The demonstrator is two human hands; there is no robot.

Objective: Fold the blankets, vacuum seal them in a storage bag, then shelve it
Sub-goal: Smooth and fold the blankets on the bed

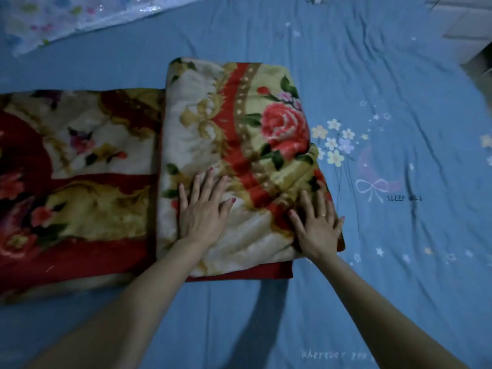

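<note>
A folded floral blanket (234, 145) lies near the middle of the bed (386, 75), on its blue sheet, its left edge touching a second floral blanket (77, 182) that spreads toward the bed's left edge. The left hand (203, 209) rests flat on the folded blanket's near part, fingers straight and spread apart. The right hand (318, 227) presses flat on its near right corner, fingers likewise splayed, gripping nothing. A clear patterned storage bag (53, 20) lies at the bed's far left corner, well apart from both blankets.
</note>
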